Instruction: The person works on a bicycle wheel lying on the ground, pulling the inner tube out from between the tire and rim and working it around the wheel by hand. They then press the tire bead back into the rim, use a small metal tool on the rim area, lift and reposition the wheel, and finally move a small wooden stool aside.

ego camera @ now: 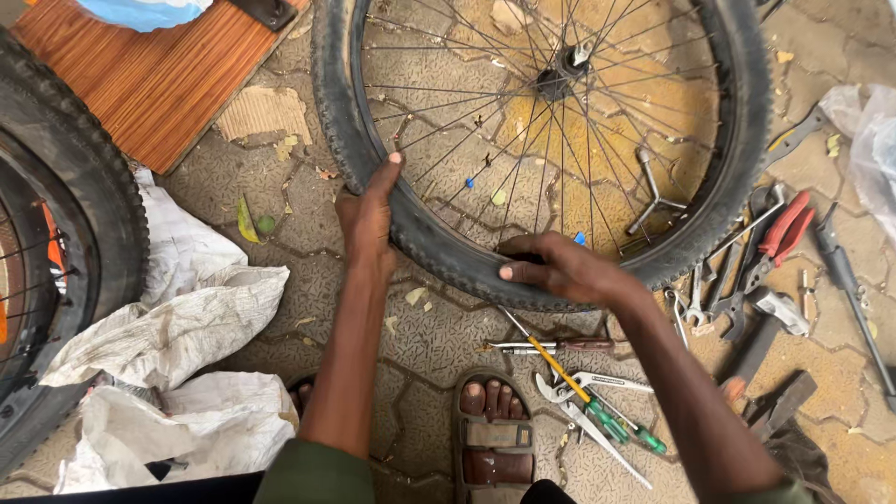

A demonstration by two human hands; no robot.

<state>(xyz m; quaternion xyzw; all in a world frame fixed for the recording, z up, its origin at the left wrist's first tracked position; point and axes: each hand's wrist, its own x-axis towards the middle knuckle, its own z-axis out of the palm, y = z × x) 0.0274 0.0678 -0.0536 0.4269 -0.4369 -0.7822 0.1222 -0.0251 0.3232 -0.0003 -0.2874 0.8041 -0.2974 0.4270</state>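
A sandalled foot (493,431) rests by pliers (588,399) and a green-handled screwdriver (597,403) on the paving. Beyond, the bicycle wheel (551,140) stands upright, hub (558,75) facing the camera — left hand (369,219) and right hand (560,271) both grip its lower tyre. Wrenches (737,280) clutter the right; white sacks (177,327) lie left.

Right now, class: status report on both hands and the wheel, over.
Left hand and right hand both grip the tyre of the upright bicycle wheel. Tools litter the paving below.

Matt knobbly rubber tyre (439,245), thin shiny metal spokes (523,140), grained wooden board (140,79), crumpled white cloth (177,327).
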